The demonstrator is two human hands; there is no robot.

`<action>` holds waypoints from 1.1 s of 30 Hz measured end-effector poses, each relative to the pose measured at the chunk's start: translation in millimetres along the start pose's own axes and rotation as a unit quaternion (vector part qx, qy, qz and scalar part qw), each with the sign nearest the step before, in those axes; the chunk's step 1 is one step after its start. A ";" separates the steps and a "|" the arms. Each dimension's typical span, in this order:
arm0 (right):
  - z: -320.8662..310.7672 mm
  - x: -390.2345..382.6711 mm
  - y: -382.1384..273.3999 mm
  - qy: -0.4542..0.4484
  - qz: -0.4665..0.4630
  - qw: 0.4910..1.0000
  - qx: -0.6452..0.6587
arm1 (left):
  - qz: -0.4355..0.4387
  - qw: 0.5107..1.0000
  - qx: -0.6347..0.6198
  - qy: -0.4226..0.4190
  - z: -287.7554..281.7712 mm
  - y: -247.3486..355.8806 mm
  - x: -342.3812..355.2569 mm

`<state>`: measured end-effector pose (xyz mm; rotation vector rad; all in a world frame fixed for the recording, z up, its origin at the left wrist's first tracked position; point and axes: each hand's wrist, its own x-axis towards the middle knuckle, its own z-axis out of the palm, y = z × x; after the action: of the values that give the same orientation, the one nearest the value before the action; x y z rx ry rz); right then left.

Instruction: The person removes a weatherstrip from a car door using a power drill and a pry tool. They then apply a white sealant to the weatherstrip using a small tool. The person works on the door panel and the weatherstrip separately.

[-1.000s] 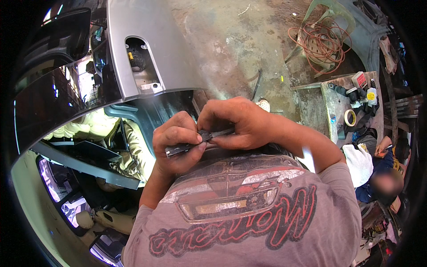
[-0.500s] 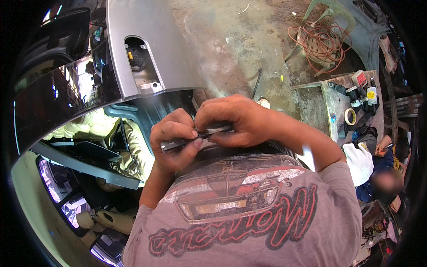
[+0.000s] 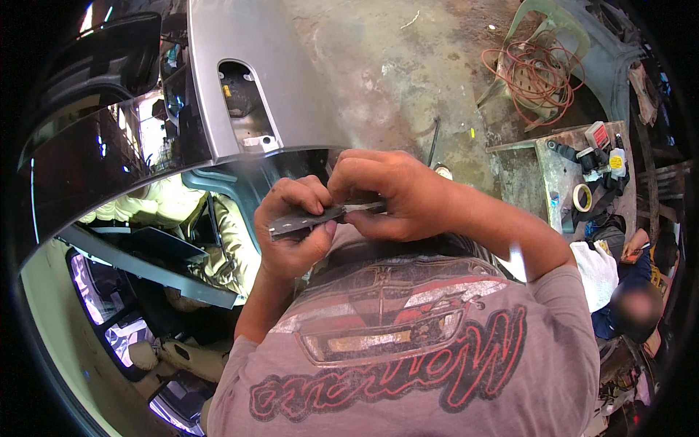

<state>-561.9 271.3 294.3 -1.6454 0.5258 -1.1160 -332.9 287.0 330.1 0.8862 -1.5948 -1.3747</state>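
A narrow dark grey strip, with a pale mark toward its right end, is held in front of my chest. My left hand pinches its left part between thumb and fingers. Around its right part my right hand is closed, thumb below and curled fingers above. Both hands nearly meet at the strip's middle. My fingers cover much of it, so I cannot tell exactly what part it is.
On the left stands a silver car body panel with an oblong opening, beside the car's open interior. A worn table at right carries a tape roll and bottles. An orange hose lies coiled on a chair. A person is at far right.
The whole scene has shifted slightly rightward in view. My left fingers have moved a little on the strip, and more of its flat face shows. Both hands keep their hold.
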 end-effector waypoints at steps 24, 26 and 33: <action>0.1 -0.9 -0.7 -0.016 0.001 1.000 0.001 | -0.054 0.990 -0.113 0.058 13.9 -0.4 -4.6; -1.1 -1.3 0.2 -0.031 0.017 0.999 -0.030 | -0.049 0.990 -0.118 0.064 13.0 -4.0 -5.3; -0.1 -5.3 9.3 -0.021 -0.007 1.000 -0.009 | -0.076 0.986 -0.136 0.059 15.9 -2.3 -2.3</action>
<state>-562.8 271.9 283.7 -1.6877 0.4998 -1.0875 -346.6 295.1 326.6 0.9184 -1.2352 -1.5730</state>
